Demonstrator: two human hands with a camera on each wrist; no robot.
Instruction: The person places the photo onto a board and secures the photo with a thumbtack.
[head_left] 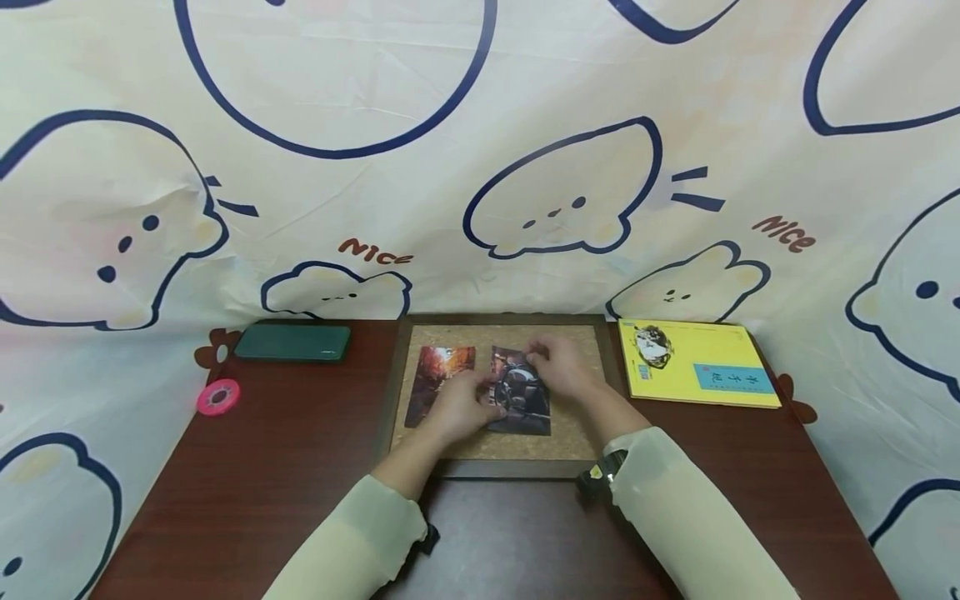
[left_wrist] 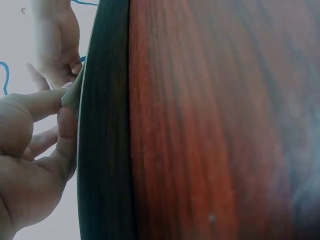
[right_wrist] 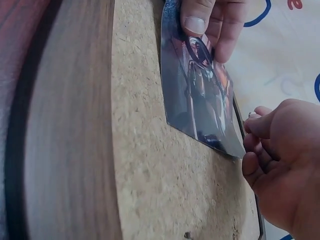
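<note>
A photo print (head_left: 525, 408) of a car interior with a steering wheel lies over a framed cork board (head_left: 577, 442). My left hand (head_left: 461, 406) pinches its left edge between thumb and fingers; in the right wrist view the print (right_wrist: 200, 105) bows up from the cork. At the print's upper corner, my right hand (right_wrist: 292, 155) has its fingers curled, with a small shiny thing (right_wrist: 250, 114) at the thumb and fingertip. I cannot tell what it is. A second photo (head_left: 446, 362), of orange autumn trees, sits to the left on the cork, partly covered by my left hand.
The board's brown frame (head_left: 510, 469) reaches the printed backdrop behind. Right of it lies a yellow book (head_left: 682, 383) with a blue label. On the left are a dark green flat case (head_left: 292, 342) and a pink ring-shaped thing (head_left: 218, 397) at the table's edge.
</note>
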